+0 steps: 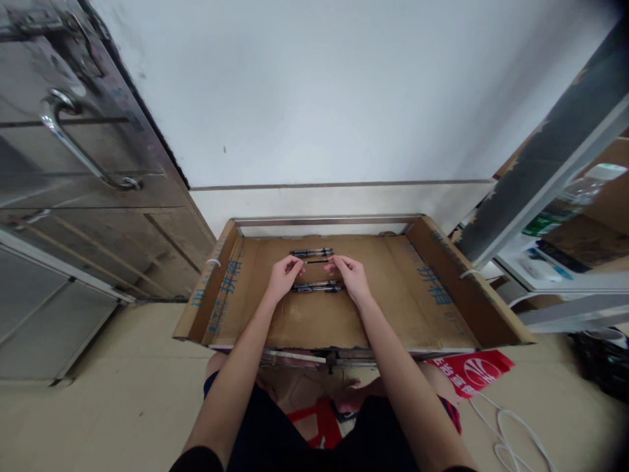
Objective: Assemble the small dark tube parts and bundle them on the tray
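My left hand (pixel 286 275) and my right hand (pixel 349 275) are over the middle of a cardboard-lined tray. Between them, each pinching one end, they hold what looks like a pen refill (pixel 317 261), a thin dark stick lying level from side to side. Just beyond the hands lies a small row of clear-and-black pens (pixel 311 252) on the cardboard. A second group of similar pens (pixel 317 286) lies on the near side, between my wrists. My fingertips cover the ends of the held stick.
The cardboard tray (pixel 407 314) has raised left and right walls with white ties, and stands against a white wall (pixel 314 98). A metal door with a handle (pixel 91 151) is on the left. Shelving with a plastic bottle (pixel 570 200) stands right. A white cable (pixel 506 432) lies on the floor.
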A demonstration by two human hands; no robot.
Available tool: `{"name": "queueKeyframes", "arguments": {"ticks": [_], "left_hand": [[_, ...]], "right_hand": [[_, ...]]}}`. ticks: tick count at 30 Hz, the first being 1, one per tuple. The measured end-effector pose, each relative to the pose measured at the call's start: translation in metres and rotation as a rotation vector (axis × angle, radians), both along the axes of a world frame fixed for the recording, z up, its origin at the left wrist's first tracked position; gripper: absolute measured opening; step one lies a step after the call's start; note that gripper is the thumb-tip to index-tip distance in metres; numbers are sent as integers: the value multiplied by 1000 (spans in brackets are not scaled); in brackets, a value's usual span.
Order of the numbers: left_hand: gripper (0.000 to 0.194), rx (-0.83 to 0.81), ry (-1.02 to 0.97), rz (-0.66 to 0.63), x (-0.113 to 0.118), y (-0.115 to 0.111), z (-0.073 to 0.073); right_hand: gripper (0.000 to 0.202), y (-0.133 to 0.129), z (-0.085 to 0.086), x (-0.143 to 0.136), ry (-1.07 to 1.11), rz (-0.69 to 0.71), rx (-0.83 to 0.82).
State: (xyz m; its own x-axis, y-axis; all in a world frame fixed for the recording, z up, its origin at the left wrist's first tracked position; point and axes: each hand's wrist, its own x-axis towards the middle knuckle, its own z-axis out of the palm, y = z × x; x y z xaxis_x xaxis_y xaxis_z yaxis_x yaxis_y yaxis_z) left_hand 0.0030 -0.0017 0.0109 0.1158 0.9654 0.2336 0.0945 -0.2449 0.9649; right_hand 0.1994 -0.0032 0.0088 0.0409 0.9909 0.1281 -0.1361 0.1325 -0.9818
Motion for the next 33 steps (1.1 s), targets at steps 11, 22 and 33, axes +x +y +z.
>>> {"name": "queueKeyframes", "arguments": {"ticks": [11, 22, 33], "left_hand": [[22, 15, -40, -28, 0, 0, -1], [21, 12, -41, -16, 0, 1, -2], [28, 95, -27, 52, 2, -1, 3]], "right_hand": [[36, 1, -2, 1, -24, -23, -7], [41, 0, 2, -1, -58, -43, -25], [46, 4, -5, 2, -82, -116, -24]]}}
